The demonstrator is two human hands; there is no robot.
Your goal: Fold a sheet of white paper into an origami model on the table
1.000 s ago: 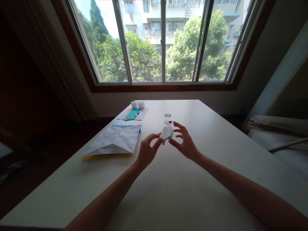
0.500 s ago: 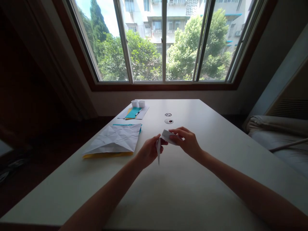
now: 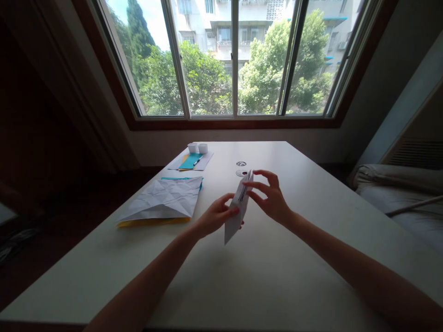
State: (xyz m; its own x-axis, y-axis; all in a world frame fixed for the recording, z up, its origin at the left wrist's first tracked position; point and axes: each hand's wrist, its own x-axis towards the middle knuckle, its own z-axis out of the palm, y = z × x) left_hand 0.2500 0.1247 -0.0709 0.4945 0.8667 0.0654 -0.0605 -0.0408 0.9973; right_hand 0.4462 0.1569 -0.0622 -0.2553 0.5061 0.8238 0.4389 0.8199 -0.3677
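Unfolded now, folded paper (image 3: 238, 210) stands between left hand (image 3: 216, 216) and right hand (image 3: 272, 199).

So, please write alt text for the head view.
Two bare hands hold a folded white paper nearly upright over a white table: the left hand grips its middle, the right hand pinches its top. A creased sheet lies further left.

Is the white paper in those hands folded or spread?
Folded: the small white paper shows stacked layers along its upper edge, between left hand and right hand.
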